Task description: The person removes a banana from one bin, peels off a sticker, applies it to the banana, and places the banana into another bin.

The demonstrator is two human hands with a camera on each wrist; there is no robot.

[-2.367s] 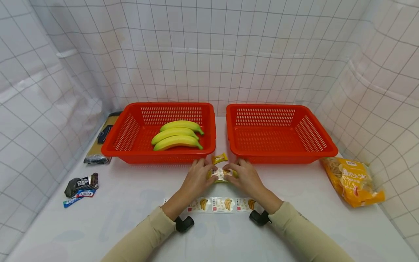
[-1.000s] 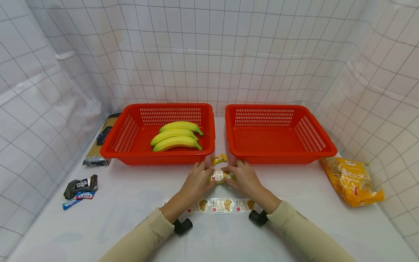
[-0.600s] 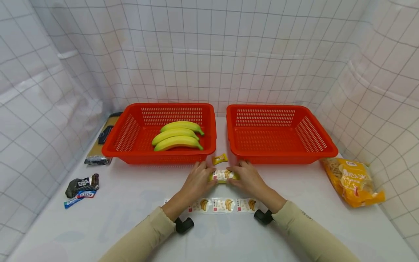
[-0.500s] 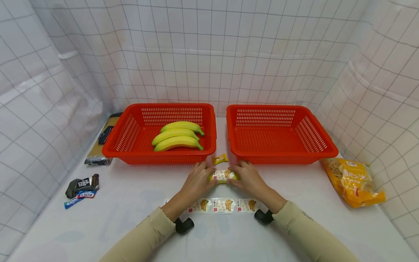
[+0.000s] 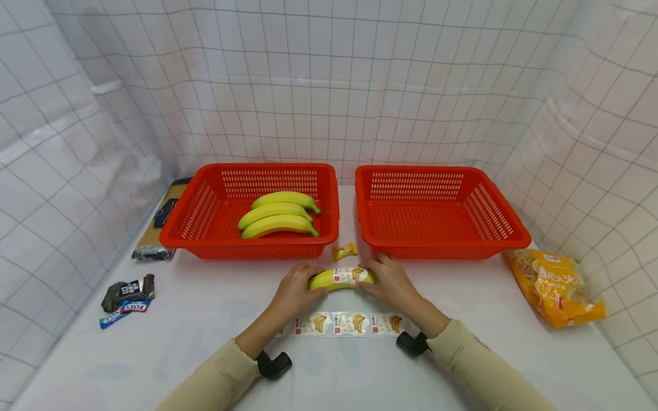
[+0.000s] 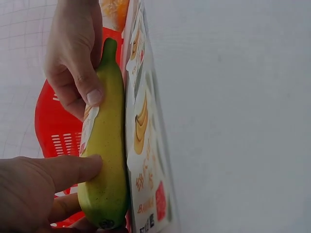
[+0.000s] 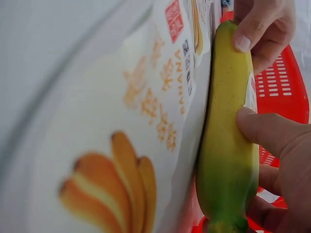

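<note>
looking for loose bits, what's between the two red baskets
In the head view, a small yellow packet lies at the near end of the gap; behind it shows bare white tabletop.

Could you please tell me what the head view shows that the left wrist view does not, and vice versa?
Only the head view: three bananas lying together and a small yellow packet.
Only the left wrist view: the green stem of the held banana.
Both: left hand, right hand, held banana, sticker strip, red basket, orange bag.
</note>
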